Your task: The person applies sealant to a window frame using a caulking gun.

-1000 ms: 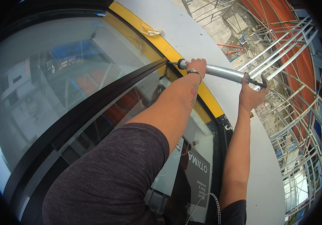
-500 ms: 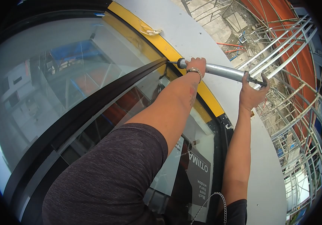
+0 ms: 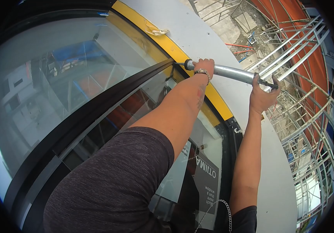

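Observation:
A silver tube-bodied caulking gun point(image 3: 235, 73) lies across the view, its dark nozzle pointing left. The nozzle tip meets the corner where the black window frame bar point(image 3: 108, 95) reaches the yellow strip point(image 3: 217, 103). Near the front end of the barrel, my left hand point(image 3: 204, 66) wraps round it, a bracelet on the wrist. My right hand point(image 3: 263, 96) grips the rear end, with thumb and fingers round the black handle part; its trigger is mostly hidden.
Glass panes point(image 3: 58, 77) with reflections fill the left. A pale wall panel point(image 3: 182, 23) borders the yellow strip, on which a crumpled scrap point(image 3: 157, 32) clings. Metal framing point(image 3: 303, 101) and an orange sheet point(image 3: 283, 15) lie beyond on the right. A dark sign point(image 3: 206, 182) shows below.
Both hands and the caulking gun have shifted only very slightly to the right. The nozzle tip stays at the same corner.

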Available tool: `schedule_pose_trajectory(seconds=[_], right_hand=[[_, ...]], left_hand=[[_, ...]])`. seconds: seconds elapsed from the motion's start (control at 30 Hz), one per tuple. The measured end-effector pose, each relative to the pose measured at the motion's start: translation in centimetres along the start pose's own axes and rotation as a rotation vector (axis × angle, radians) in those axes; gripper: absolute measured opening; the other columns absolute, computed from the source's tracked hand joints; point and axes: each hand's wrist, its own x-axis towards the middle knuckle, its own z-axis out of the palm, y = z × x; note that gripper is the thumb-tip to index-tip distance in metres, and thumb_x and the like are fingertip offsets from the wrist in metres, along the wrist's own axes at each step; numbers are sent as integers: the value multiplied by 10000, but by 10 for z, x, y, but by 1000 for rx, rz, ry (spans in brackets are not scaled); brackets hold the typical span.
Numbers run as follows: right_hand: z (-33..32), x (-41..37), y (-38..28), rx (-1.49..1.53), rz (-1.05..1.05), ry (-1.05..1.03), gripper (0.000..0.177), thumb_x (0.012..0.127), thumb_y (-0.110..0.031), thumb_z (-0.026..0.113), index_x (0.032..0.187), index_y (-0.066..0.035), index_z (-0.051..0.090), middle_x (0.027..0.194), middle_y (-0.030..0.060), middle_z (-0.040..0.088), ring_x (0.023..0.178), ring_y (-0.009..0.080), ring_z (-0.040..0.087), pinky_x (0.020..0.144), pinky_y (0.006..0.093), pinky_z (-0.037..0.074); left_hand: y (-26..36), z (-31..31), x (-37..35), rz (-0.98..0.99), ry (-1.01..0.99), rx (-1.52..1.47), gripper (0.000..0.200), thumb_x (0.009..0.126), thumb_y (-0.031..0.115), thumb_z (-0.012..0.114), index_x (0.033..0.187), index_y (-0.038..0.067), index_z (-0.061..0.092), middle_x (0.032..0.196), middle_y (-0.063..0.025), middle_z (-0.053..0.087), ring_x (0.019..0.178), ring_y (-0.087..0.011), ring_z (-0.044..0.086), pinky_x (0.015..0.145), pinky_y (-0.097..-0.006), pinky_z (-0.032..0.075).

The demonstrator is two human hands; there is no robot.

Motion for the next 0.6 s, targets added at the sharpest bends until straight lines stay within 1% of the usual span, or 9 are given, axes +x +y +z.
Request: schedule_pose_trajectory(seconds=[0.3,0.6], right_hand=[[2,0,11,28,-38,23,665,711,-268,914,1228,-16,580,1165,173,679,1124,300,639,1032,387,461],[1,5,7,14,-19,8,632,718,-264,915,1201,-5,600,1157,176,678,1110,294,642,1026,392,468]], left_hand=[[1,4,2,0,7,7,407,959,127,603,1349,244,601,1291,-65,659,1232,-274,614,1042,-601,451],[2,3,5,-14,3,-10,389,958,131,602,1335,227,606,1278,-70,664,1228,-286,613,1040,-621,451]])
